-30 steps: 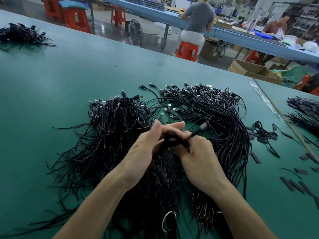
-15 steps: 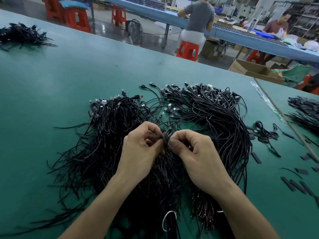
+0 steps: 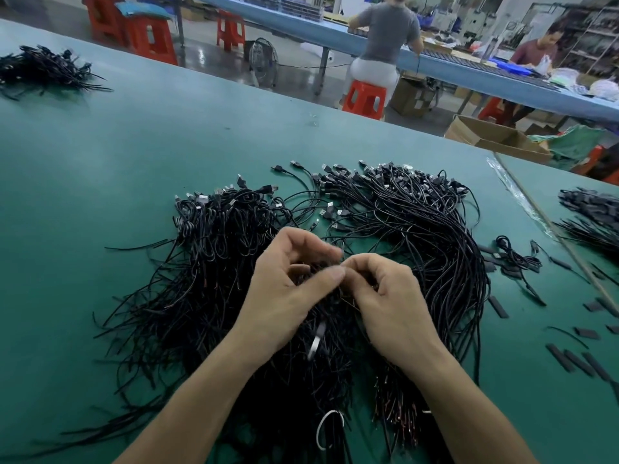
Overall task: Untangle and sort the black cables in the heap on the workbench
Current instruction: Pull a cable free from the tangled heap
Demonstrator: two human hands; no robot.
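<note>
While over heap (image 3: 217,262), both hands (image 3: 284,296) (image 3: 388,303) around cable (image 3: 308,272)

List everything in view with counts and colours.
workbench: one, green, foreground
cable heap: one, black, centre of the workbench
far-left cable pile: one, black, workbench's far left
right-edge cable pile: one, black, right edge
sleeve pieces: many, black, scattered right of the heap
loop: one, white, near end of the heap
stools: at least four, red, floor beyond
cardboard box: one, brown, floor at right
fan: one, dark, floor beyond
back bench: one, blue, background
people: two, seated at the back bench
held cable: one, black, blurred silver plug, hanging below the hands
left hand: bare, pinches the held cable
right hand: bare, pinches it too
</note>
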